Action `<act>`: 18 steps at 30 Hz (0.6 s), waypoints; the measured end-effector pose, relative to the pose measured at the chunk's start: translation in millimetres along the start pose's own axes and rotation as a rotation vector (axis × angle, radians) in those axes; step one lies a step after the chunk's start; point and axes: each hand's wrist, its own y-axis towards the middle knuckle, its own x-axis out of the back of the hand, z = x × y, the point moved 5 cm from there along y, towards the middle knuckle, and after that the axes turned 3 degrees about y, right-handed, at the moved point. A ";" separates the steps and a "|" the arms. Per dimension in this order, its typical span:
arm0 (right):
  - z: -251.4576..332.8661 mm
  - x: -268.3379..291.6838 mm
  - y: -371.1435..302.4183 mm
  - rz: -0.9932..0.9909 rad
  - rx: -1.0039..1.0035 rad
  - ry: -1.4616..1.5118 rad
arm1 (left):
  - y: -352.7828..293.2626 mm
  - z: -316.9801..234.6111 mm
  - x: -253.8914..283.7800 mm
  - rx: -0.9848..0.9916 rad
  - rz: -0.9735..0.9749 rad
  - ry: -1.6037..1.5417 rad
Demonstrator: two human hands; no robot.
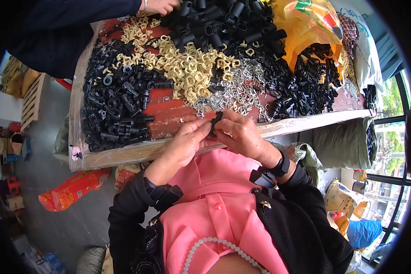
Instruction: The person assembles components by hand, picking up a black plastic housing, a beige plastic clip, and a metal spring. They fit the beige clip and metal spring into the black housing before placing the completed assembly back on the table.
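Note:
Close in front of me, at the near edge of the table, I hold a small black plastic part point(216, 122) between both hands. My left hand point(190, 140) pinches it from the left with thumb and fingers. From the right, the curled fingers of my right hand point(241, 133) grip the same part and hide some of it. Just beyond my hands lie a scatter of silvery metal clips point(235, 93) and a heap of gold-coloured U-shaped pieces point(189, 73). Left of them is a pile of black plastic fittings point(116, 102).
Black tubes point(219, 25) are heaped at the back. More small black parts point(301, 93) lie at right, below an orange plastic bag point(306, 27). Another person's hand point(159, 6) reaches in at the far left. A wooden rim point(118, 157) edges the red table. Sacks stand at right.

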 end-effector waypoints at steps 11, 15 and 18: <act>-2.2 5.1 -1.3 0.074 -0.099 0.179 | -6.7 3.2 -6.2 0.074 0.096 0.005; -37.0 10.6 -3.0 -0.071 -0.157 0.297 | 2.0 4.1 11.3 0.095 0.061 -0.162; -76.1 34.0 -1.8 -0.185 -0.247 -0.184 | 7.5 -1.8 21.5 0.082 0.014 -0.213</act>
